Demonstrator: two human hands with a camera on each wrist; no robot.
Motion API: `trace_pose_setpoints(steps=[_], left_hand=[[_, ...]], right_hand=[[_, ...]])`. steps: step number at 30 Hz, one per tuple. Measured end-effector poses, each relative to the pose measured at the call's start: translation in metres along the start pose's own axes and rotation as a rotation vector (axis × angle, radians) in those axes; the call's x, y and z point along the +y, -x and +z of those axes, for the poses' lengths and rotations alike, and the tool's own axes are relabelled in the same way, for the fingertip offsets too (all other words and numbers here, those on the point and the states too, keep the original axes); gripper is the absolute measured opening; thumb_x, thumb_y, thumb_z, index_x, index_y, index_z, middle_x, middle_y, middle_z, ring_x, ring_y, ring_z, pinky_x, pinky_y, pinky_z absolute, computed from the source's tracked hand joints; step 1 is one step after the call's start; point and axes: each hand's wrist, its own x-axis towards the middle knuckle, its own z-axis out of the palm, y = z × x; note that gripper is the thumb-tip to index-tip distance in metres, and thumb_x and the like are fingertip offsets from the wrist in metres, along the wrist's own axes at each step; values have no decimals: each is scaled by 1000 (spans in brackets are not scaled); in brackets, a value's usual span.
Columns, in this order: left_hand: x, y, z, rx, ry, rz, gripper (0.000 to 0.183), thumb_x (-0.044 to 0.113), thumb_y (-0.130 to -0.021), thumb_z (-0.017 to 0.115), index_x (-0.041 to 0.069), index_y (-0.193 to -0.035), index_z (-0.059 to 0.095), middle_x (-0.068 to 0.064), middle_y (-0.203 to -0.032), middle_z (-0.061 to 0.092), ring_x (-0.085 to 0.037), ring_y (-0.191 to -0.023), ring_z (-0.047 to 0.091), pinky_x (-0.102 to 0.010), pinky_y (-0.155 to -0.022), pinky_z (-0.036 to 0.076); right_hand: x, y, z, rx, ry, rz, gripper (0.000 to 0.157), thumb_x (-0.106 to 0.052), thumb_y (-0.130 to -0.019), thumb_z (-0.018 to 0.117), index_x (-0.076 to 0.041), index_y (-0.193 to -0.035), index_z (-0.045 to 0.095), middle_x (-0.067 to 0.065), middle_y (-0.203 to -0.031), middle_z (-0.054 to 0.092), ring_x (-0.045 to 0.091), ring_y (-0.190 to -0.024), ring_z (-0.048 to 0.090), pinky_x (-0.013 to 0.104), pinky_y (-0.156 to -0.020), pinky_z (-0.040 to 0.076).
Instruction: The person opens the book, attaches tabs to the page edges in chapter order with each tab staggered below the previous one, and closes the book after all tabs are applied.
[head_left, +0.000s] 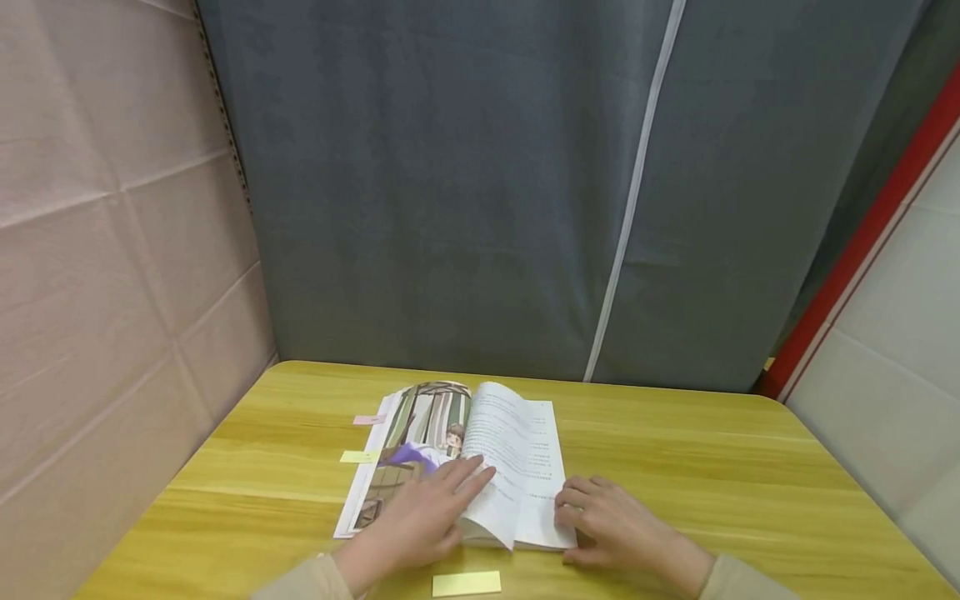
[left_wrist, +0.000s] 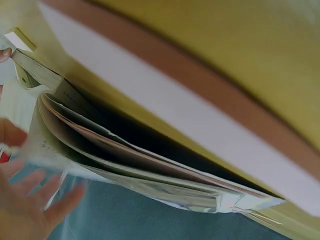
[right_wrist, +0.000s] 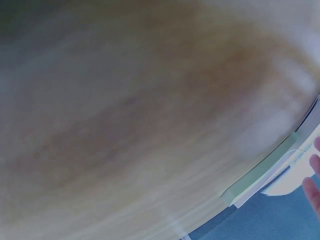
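An open book (head_left: pixel 542 467) lies on the table, a colour illustration on its left page and printed text on the right. One text page (head_left: pixel 497 417) bulges up beside the spine. My left hand (head_left: pixel 420 512) lies across the lower middle with its fingers spread, touching the page; the left wrist view shows its straight fingers (left_wrist: pixel 67 202) beside the curved leaves. At the lower right corner, my right hand (head_left: pixel 611 525) rests against the book's edge with bent fingers, its thumb near the corner. Only a few of its fingertips (right_wrist: pixel 311 192) show in the right wrist view.
Pink and yellow sticky tabs (head_left: pixel 360 457) jut from the book's left edge. A yellow sticky-note pad (head_left: pixel 467 583) lies near the table's front. The wooden table (head_left: pixel 712 467) meets a grey curtain (head_left: pixel 450 208) behind and pale side panels (head_left: pixel 112 250).
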Motion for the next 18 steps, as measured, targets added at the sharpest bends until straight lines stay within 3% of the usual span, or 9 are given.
trace_pose_setpoints(steps=[5,10,14,18], left_hand=[[-1,-2,-1,39,-159,68,98,11,-58,69,12,-141,18,-10,-145,12,-28,-130,11,-51,-98,18],[-4,-1,0,30,-228,78,103,15,-51,75,12,-139,22,-12,-145,10,-29,-130,7,-55,-98,5],[-4,1,2,-19,-248,49,86,19,-57,73,15,-134,36,-9,-140,26,-26,-128,19,-55,-98,9],[-2,2,1,-92,-148,0,60,26,-65,71,16,-121,51,-5,-117,52,-23,-111,45,-50,-91,31]], right_hand=[[-1,0,1,-12,1,8,34,-51,-77,57,-19,-86,62,-4,-94,55,14,-90,47,32,-69,43],[-1,-1,1,-14,2,10,34,-51,-77,57,-19,-86,62,-4,-94,55,14,-90,48,32,-69,42],[-2,-1,1,-10,1,9,33,-51,-77,58,-19,-85,62,-5,-93,55,13,-90,47,31,-69,42],[-1,-1,1,-7,1,10,33,-51,-77,58,-19,-85,61,-5,-94,55,13,-90,47,32,-70,42]])
